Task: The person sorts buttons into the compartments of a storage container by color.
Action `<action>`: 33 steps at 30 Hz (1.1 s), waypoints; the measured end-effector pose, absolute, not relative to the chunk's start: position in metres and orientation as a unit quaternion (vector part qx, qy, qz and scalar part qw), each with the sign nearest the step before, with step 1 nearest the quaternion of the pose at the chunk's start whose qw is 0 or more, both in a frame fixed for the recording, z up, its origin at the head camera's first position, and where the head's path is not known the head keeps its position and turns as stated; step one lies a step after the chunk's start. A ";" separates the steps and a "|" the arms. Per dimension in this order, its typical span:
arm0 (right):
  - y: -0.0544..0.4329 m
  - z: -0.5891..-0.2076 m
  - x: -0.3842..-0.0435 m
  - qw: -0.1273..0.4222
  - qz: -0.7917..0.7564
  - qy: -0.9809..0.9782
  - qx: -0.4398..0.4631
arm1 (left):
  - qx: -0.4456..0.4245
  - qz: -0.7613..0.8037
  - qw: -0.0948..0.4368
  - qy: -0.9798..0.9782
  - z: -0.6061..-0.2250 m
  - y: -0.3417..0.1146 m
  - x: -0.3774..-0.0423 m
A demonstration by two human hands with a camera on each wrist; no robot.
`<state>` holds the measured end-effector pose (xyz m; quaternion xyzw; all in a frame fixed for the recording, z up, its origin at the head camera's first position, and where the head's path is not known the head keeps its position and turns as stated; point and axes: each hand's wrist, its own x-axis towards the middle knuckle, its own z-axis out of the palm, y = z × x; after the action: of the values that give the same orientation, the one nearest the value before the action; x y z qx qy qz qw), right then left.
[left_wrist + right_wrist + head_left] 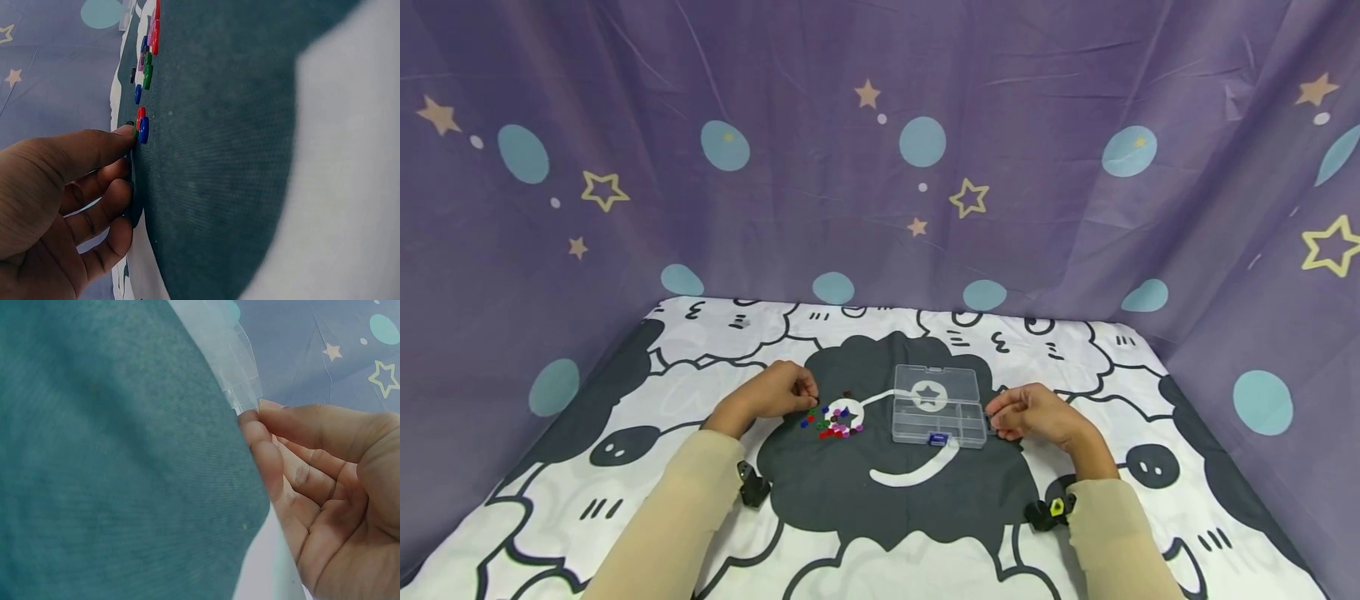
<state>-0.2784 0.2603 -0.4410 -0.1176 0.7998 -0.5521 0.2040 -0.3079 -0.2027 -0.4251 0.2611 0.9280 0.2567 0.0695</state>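
Small coloured buttons [837, 423], in red, blue, green, pink and dark tones, lie in a loose cluster on the dark cloth. At the cluster's left side is my left hand [782, 390]; in the left wrist view its thumb and a hidden fingertip pinch a small dark button [130, 124] right beside red, green and blue ones [144, 130]. To the right stands a clear plastic compartment box [917, 430], its lid [955, 379] folded back and a blue label on its front. My right hand [1033, 412] pinches the box's right edge [232, 399] between thumb and fingers.
A patterned cloth [910, 517] with a large dark cartoon shape covers the table. Behind it hangs a purple curtain [850, 233] with stars and dots. Dark wrist cameras [752, 485] sit under both forearms.
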 end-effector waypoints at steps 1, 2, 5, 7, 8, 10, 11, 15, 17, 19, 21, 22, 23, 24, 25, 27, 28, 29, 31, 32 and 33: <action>0.261 -0.441 -0.279 0.204 -0.553 0.800 -0.116 | 0.260 0.256 0.070 0.928 -0.425 -0.203 -0.308; 0.261 -0.442 -0.279 0.204 -0.553 0.800 -0.118 | 0.260 0.256 0.070 0.928 -0.425 -0.203 -0.308; 0.262 -0.442 -0.279 0.203 -0.553 0.800 -0.118 | 0.258 0.254 0.072 0.930 -0.424 -0.202 -0.307; 0.262 -0.441 -0.279 0.204 -0.552 0.800 -0.118 | 0.256 0.254 0.074 0.930 -0.423 -0.202 -0.306; 0.261 -0.441 -0.279 0.204 -0.552 0.800 -0.117 | 0.255 0.255 0.077 0.930 -0.422 -0.202 -0.306; 0.261 -0.440 -0.278 0.204 -0.553 0.799 -0.118 | 0.251 0.260 0.088 0.928 -0.421 -0.202 -0.305; 0.260 -0.440 -0.278 0.204 -0.552 0.799 -0.120 | 0.249 0.263 0.093 0.927 -0.420 -0.201 -0.304; 0.259 -0.439 -0.277 0.205 -0.553 0.798 -0.124 | 0.244 0.276 0.111 0.923 -0.420 -0.203 -0.304; 0.259 -0.439 -0.276 0.205 -0.552 0.799 -0.123 | 0.240 0.280 0.114 0.922 -0.421 -0.203 -0.304; 0.259 -0.440 -0.276 0.205 -0.551 0.800 -0.119 | 0.235 0.286 0.115 0.922 -0.422 -0.203 -0.304; 0.259 -0.441 -0.276 0.205 -0.549 0.802 -0.117 | 0.227 0.292 0.117 0.922 -0.422 -0.203 -0.304; 0.260 -0.441 -0.276 0.205 -0.549 0.802 -0.115 | 0.223 0.295 0.118 0.922 -0.422 -0.204 -0.304; 0.260 -0.442 -0.276 0.205 -0.550 0.802 -0.112 | 0.217 0.299 0.117 0.922 -0.422 -0.204 -0.303; 0.260 -0.442 -0.277 0.205 -0.550 0.802 -0.112 | 0.212 0.304 0.117 0.921 -0.422 -0.204 -0.303; 0.261 -0.443 -0.277 0.205 -0.550 0.802 -0.111 | 0.209 0.308 0.115 0.921 -0.421 -0.204 -0.303; 0.261 -0.443 -0.279 0.204 -0.551 0.802 -0.111 | 0.202 0.317 0.111 0.920 -0.421 -0.205 -0.303; 0.262 -0.443 -0.279 0.204 -0.551 0.801 -0.114 | 0.201 0.321 0.108 0.919 -0.420 -0.205 -0.303; 0.262 -0.444 -0.280 0.204 -0.551 0.801 -0.116 | 0.200 0.325 0.107 0.918 -0.420 -0.205 -0.303; 0.262 -0.444 -0.281 0.204 -0.551 0.801 -0.117 | 0.200 0.329 0.104 0.917 -0.420 -0.205 -0.304; 0.262 -0.444 -0.281 0.205 -0.551 0.800 -0.117 | 0.200 0.331 0.104 0.916 -0.420 -0.205 -0.304; 0.262 -0.444 -0.281 0.205 -0.551 0.800 -0.118 | 0.200 0.332 0.103 0.916 -0.420 -0.205 -0.304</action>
<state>-0.2813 0.2619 -0.4442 -0.1176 0.8004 -0.5510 0.2048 -0.3041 -0.2050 -0.4199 0.1995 0.9163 0.3316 0.1030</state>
